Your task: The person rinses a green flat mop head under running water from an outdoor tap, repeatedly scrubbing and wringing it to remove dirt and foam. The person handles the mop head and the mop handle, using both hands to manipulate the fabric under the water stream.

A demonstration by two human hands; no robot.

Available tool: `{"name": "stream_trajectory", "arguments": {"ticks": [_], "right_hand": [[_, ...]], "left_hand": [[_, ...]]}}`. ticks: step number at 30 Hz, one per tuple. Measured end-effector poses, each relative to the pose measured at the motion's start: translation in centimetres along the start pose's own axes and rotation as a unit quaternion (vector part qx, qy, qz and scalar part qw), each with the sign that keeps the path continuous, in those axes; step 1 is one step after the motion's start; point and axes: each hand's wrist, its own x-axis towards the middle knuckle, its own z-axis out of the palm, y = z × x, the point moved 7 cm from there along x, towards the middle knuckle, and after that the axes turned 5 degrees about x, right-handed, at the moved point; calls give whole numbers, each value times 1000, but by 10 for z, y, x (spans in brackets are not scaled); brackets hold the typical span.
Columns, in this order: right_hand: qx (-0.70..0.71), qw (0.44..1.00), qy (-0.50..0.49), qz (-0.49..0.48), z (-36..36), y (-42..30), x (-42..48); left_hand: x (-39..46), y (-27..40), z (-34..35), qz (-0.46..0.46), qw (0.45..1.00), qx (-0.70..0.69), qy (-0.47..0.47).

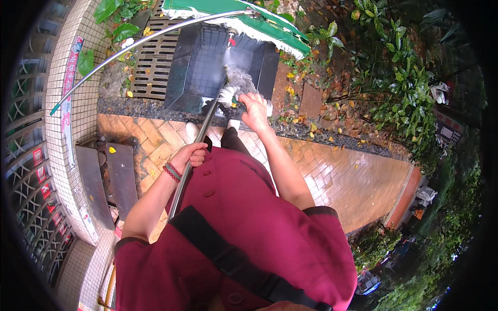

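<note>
My left hand [189,156] is closed around the metal handle [206,121] of a string mop, which slants up from beside my body. Grey and white strands of the mop head [239,79] lie over the near rim of a dark tiled sink [179,72]. My right hand [255,110] grips the strands at the near right side, fingers curled into them. Above the mop head a tap [229,41] with a red part sends down a blurred spray of water.
A green flat mop [233,5] with white fringe lies across the sink's far side, its long metal handle [155,33] reaching left. Left are a slotted drain grate [149,74], dark slabs [121,175] and a tiled wall [87,70]. Leafy plants [404,97] grow right of the wet brick paving [342,182].
</note>
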Motion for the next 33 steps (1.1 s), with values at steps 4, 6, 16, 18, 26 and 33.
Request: {"name": "stream_trajectory", "arguments": {"ticks": [4, 6, 16, 18, 26, 33], "right_hand": [[3, 999, -1, -34, -1, -18, 14], [-2, 999, 6, -40, -4, -19, 29], [10, 998, -17, -60, -45, -7, 142], [25, 998, -18, -48, -46, -4, 154], [22, 997, -23, -69, -30, -14, 129], [0, 995, 3, -98, -2, -23, 48]], "left_hand": [[0, -7, 0, 15, 999, -36, -9], [1, -7, 2, 21, 997, -65, -22], [21, 5, 26, 68, 994, -83, -36], [22, 7, 30, 77, 995, -67, -10], [20, 15, 15, 125, 989, 26, 77], [11, 8, 2, 112, 991, 59, 42]]}}
